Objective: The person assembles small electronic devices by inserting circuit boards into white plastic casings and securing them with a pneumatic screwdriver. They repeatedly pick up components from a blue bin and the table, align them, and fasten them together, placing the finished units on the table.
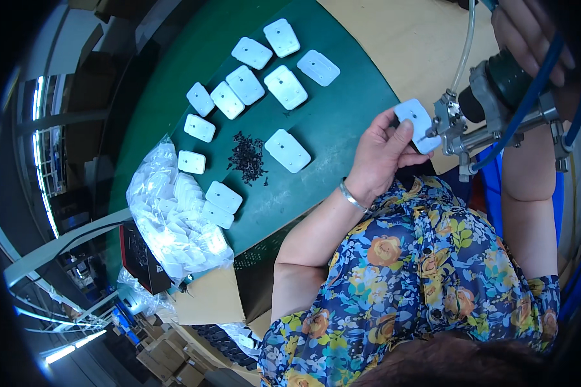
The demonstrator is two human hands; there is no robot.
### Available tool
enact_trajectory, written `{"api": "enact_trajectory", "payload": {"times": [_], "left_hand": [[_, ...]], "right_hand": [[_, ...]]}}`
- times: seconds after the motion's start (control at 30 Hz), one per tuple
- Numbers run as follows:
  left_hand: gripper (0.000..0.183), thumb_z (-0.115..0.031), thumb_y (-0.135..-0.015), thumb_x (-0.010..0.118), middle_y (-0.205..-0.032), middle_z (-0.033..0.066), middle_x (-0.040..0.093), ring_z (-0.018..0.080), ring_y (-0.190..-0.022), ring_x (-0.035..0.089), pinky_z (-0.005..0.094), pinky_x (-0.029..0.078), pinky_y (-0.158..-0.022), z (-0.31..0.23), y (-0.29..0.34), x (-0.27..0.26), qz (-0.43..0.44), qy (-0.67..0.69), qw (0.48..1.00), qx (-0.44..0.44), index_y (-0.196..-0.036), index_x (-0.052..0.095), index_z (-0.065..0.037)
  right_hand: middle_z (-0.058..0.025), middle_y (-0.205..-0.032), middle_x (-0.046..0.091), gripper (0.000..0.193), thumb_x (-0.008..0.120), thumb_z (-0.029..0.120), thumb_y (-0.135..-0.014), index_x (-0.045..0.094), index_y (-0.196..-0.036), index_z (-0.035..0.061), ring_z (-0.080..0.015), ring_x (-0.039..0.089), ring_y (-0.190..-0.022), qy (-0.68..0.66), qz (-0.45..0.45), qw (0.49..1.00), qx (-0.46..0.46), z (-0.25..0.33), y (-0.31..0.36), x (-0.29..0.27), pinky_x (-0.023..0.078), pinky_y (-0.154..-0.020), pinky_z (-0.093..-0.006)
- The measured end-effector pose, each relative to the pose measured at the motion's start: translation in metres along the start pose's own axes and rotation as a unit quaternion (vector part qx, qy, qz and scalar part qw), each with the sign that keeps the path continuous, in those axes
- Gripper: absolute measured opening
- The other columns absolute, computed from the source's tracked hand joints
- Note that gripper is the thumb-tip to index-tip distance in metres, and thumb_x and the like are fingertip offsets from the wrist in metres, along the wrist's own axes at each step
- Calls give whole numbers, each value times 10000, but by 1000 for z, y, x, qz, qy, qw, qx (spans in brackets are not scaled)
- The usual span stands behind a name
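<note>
My left hand (384, 151) pinches a white rounded plastic plate (414, 122) between thumb and fingers. The plate is tilted, its right side up against the metal tip of a clamped tool (448, 116) with a dark cylindrical body (507, 76). At the top right my right hand (529, 35) has its fingers curled over the end of that dark body; part of its grip is hidden. On the green table (329, 109), left of my left hand, lie a similar white plate (288, 151) and a heap of small black screws (248, 157).
Several more white plates (286, 88) are spread over the table's far side. A clear bag full of white pieces (174, 206) slumps at the left edge. Beside it stand a dark box (139, 255) and a cardboard box (210, 297). Blue hoses (523, 109) loop around the tool.
</note>
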State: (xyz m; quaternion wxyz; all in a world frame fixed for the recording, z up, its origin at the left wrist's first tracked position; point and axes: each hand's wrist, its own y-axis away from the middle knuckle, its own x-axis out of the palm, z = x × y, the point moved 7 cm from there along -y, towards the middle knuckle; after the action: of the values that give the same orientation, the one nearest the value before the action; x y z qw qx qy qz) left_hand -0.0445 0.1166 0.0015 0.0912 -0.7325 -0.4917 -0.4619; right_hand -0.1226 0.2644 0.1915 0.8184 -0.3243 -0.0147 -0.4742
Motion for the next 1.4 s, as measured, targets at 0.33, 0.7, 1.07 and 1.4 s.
{"api": "enact_trajectory", "payload": {"times": [0.33,0.7,1.07,1.4], "left_hand": [[403,-125,-885,479,-952,121,548,245,-785,620,309,555,-611,-36,37,-44,-120,-194,969,90,-1250,336,-34],[421,-161,-883,503,-1004,121,533,192,-748,605,277,514,-539,-75,29,-40,-152,-360,905,168,-1252,343,-35],[507,-209,-825,582,-1180,242,453,351,-1020,504,376,441,-821,-84,47,-17,-220,-776,523,277,-1230,388,25],[490,-68,-776,636,-1211,203,408,157,-649,589,234,496,-563,-62,72,46,-141,-709,604,335,-1212,428,14]], "right_hand": [[-136,-928,573,393,502,184,-877,377,-1177,-36,-176,608,-751,-8,19,999,-27,19,-14,3,528,-627,-275],[-125,-969,577,333,530,138,-852,419,-1126,-17,-179,588,-866,190,-22,981,-20,5,-81,14,492,-789,-321],[-124,-1241,467,576,606,141,-801,344,-1298,11,-190,436,-1159,379,-203,903,2,-7,15,-169,337,-974,-301],[-215,-1293,395,771,717,290,-653,366,-1275,1,-348,386,-1187,740,-180,636,124,-28,-11,-236,311,-1009,-384]]}}
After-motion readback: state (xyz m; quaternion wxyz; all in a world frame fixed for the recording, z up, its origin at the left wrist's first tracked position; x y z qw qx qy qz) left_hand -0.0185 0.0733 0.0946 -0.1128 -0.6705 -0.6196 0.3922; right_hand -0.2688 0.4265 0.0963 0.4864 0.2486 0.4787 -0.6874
